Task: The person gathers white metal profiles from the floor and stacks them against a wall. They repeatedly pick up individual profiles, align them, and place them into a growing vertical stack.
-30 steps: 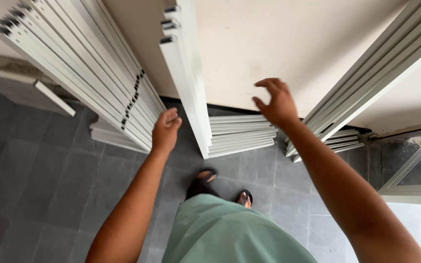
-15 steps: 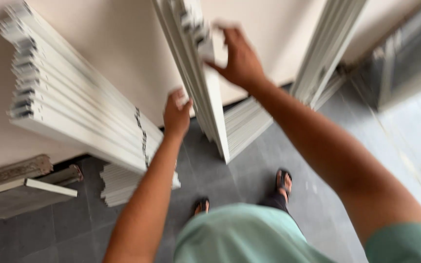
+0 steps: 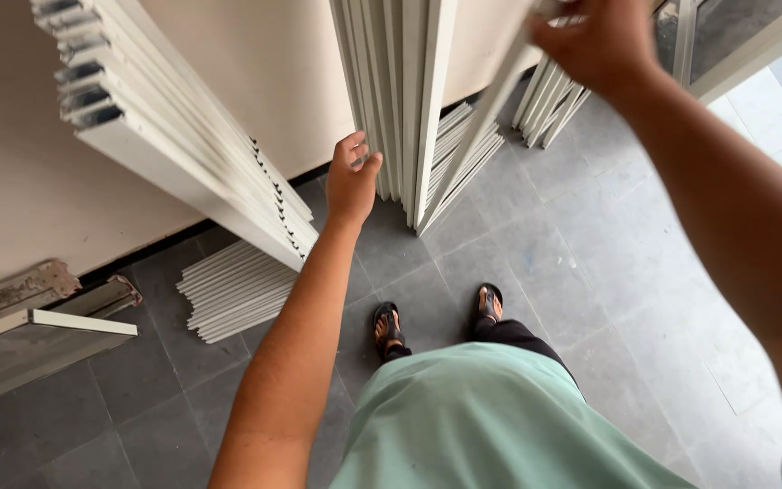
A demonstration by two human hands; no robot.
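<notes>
A bundle of long white metal profiles [image 3: 405,109] leans upright against a cream wall. My left hand [image 3: 352,177] rests against the bundle's left side, fingers spread on its edge. My right hand [image 3: 595,41], at the top of the view, grips one white profile [image 3: 477,136] that tilts away from the bundle towards the right. Its foot stands on the grey tiled floor beside the bundle's base.
A second stack of white profiles [image 3: 183,145] leans on the wall at left, with more ends on the floor [image 3: 237,290]. Further profiles [image 3: 549,104] stand at right by a glazed frame [image 3: 726,36]. An old frame piece [image 3: 38,317] lies at far left. My sandalled feet [image 3: 436,317] stand on grey tiles.
The view has swung right. My right hand has moved from the bundle's side to the top and now pulls one profile away. My left hand stays at the bundle's left edge.
</notes>
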